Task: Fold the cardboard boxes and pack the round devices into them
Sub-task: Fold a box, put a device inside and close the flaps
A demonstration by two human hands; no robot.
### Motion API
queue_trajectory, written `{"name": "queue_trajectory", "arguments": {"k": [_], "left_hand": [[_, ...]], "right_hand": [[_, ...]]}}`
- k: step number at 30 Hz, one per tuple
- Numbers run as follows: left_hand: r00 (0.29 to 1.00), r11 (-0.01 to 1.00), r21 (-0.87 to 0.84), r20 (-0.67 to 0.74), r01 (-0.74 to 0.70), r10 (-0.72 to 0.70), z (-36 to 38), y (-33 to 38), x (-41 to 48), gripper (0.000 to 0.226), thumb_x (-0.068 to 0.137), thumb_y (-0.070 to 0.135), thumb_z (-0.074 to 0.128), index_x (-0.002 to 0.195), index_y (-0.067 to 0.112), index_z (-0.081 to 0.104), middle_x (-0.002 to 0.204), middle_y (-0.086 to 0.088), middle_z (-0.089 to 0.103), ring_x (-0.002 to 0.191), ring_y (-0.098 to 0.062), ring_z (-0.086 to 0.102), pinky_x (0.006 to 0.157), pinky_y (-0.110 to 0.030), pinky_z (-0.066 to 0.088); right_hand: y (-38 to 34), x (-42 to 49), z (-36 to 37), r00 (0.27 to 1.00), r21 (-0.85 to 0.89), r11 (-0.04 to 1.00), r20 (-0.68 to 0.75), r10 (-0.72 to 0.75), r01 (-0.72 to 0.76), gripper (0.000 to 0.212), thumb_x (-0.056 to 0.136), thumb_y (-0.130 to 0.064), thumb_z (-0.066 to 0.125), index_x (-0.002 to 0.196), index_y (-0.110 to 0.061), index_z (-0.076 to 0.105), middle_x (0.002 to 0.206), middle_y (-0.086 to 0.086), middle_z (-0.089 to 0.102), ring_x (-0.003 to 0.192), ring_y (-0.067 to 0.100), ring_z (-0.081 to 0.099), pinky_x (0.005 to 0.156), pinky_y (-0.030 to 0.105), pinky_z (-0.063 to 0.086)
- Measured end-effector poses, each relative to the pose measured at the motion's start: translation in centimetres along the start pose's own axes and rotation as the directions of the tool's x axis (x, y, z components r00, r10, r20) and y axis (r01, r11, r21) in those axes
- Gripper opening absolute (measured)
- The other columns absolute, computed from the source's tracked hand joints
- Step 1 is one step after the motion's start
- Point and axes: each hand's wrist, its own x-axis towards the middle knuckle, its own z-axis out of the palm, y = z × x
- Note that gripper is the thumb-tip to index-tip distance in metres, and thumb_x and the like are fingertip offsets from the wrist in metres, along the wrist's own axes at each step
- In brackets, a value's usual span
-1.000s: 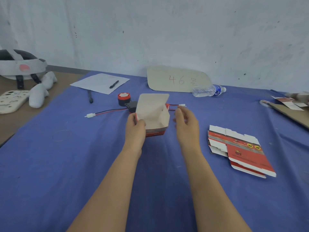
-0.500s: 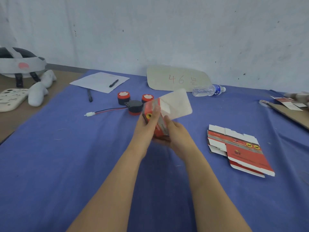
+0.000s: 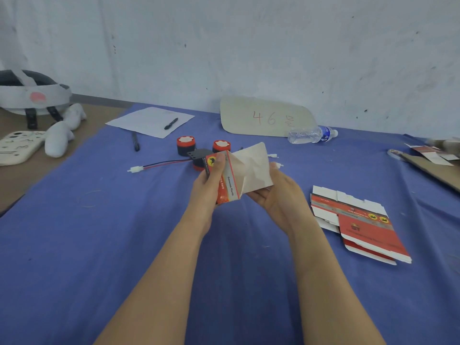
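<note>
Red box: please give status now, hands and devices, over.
Left hand grips red box. Right hand, palm up, supports its open white flap. Round devices lie on cloth behind, unpacked. Nothing in the way.

Both forearms [image 3: 159, 282] bare, reaching fwd from bottom edge, converging mid-frame. L hand [image 3: 206, 181] back to camera, fingers curled round the box [image 3: 230, 181] w/ one fingertip up on its front face. R hand [image 3: 277, 199] palm-up beside it, fingers fairly straight behind the box's flap, tips mostly hidden.

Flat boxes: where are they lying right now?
Head view: the flat boxes lie on the blue cloth, right of the right hand, nearer than the bottle.
</note>
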Motion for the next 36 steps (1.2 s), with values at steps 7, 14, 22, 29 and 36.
{"name": "queue_trajectory", "arguments": {"k": [7,14,22,29,36], "left_hand": [[0.942,0.966,-0.245,0.336,0.083,0.004,0.3,-0.1,-0.5,0.048,0.071,0.069,0.053,0.097,0.036,0.077,0.108,0.001,0.073,0.096,-0.014,0.070,0.072,-0.030,0.058],[0.965,0.974,-0.227,0.259,0.017,0.044,1.0,-0.5,-0.7,0.057,0.072,0.066,0.050,0.110,0.029,0.068,0.115,0.002,0.070,0.108,-0.016,0.066,0.089,-0.035,0.054],[0.916,0.828,0.440,-0.030,-0.346,0.399,0.9,-2.5,0.3,0.033,0.091,0.034,0.061,0.122,0.033,0.049,0.142,0.007,0.035,0.126,-0.001,0.042,0.094,-0.012,0.038],[0.910,0.583,0.802,-0.136,-0.131,0.392,0.5,-2.4,-0.2,0.040,0.093,0.055,0.046,0.090,0.017,0.058,0.099,-0.002,0.067,0.088,-0.020,0.062,0.077,-0.037,0.052],[0.884,0.680,0.731,-0.280,-0.057,0.375,0.2,-1.8,-0.3,0.040,0.099,0.014,0.038,0.138,0.015,0.033,0.085,-0.012,0.059,0.078,-0.030,0.057,0.059,-0.037,0.041]], "right_hand": [[1.0,0.3,0.4,0.975,-0.090,0.981,-0.154,0.159,-0.174,0.035,0.101,-0.028,0.043,0.072,-0.012,0.054,0.052,0.001,0.048,0.041,0.009,0.042,0.037,0.017,0.034],[1.8,0.3,1.3,0.931,0.114,0.962,-0.245,0.270,-0.249,0.033,0.099,-0.037,0.047,0.085,-0.009,0.055,0.060,0.003,0.050,0.042,0.010,0.042,0.034,0.015,0.033],[2.4,0.6,1.9,0.955,-0.469,0.883,-0.255,-0.150,0.014,0.041,0.095,-0.044,0.049,0.119,-0.013,0.061,0.115,0.005,0.065,0.101,0.019,0.063,0.081,0.033,0.054],[3.2,0.9,1.1,0.879,-0.681,0.729,-0.307,-0.366,0.066,0.042,0.101,-0.040,0.036,0.091,-0.012,0.067,0.095,0.002,0.064,0.088,0.016,0.057,0.065,0.014,0.037],[3.2,1.6,-0.5,0.830,-0.577,0.813,-0.490,-0.268,-0.079,0.017,0.098,-0.015,0.043,0.110,-0.008,0.053,0.100,0.003,0.057,0.086,0.017,0.050,0.055,0.021,0.035]]}}
